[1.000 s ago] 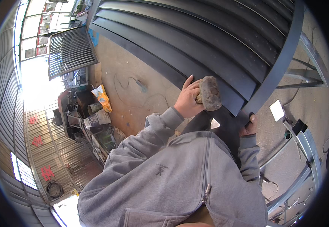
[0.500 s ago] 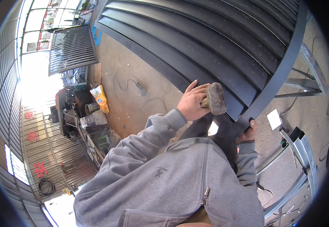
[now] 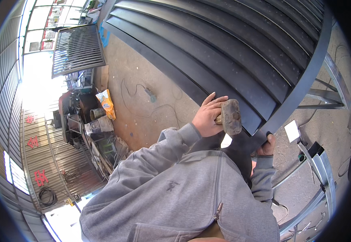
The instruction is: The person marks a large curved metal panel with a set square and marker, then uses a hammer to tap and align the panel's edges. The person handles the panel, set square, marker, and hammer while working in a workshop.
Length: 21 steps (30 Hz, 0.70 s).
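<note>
A large dark grey louvred metal panel (image 3: 207, 44) slants across the upper part of the view, its near corner close to my body. My left hand (image 3: 208, 117) has a mallet, its short handle mostly hidden in my palm. The worn, brownish block of the mallet head (image 3: 232, 117) sits beside the panel's near corner. Some of my left fingers stretch over the panel's edge. To the right of that corner, my right hand (image 3: 267, 145) grips the panel's frame (image 3: 278, 119), thumb in sight and the other fingers mostly hidden.
A metal stand (image 3: 324, 97) shows beneath the panel's right side. Steel framing (image 3: 324, 165) stands at lower right, near a white square piece (image 3: 292, 131). Left, a corded power tool (image 3: 151, 96) lies on the floor, with a yellow bag (image 3: 106, 104), clutter and a smaller slatted panel (image 3: 78, 51) beyond.
Both hands and the mallet sit slightly lower in the picture, and the panel's near corner has shifted a little downward too. The mallet head is a bit nearer that corner. Both grips are unchanged.
</note>
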Available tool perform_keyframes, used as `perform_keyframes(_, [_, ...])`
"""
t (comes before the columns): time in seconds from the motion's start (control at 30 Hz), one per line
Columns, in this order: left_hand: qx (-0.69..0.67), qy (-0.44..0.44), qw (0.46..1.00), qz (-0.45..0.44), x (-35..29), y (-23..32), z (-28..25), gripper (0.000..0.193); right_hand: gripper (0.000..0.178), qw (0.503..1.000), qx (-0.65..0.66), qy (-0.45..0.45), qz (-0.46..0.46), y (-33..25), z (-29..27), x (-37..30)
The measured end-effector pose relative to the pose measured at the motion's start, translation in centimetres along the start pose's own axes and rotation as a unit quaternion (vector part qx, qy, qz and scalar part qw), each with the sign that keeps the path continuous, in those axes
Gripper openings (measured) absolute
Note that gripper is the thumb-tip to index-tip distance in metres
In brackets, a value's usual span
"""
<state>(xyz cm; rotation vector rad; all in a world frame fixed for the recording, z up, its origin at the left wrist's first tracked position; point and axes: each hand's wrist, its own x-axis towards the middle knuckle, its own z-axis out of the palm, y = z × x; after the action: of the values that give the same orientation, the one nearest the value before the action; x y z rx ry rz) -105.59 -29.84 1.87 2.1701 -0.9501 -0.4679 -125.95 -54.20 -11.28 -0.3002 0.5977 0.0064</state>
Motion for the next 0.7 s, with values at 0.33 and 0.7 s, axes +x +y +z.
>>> perform_keyframes(0.33, [-0.034, 0.006, 0.999, -0.006, -0.5, -1.3, 0.5, 0.041, 0.074, 0.998, 0.058, -0.025, 0.012, 0.7, -0.5, 0.3])
perform_keyframes(0.7, [-0.029, 0.019, 0.999, 0.000, -0.3, -1.0, 0.5, 0.044, 0.059, 0.998, 0.022, -0.030, 0.041, -0.7, -0.5, 0.0])
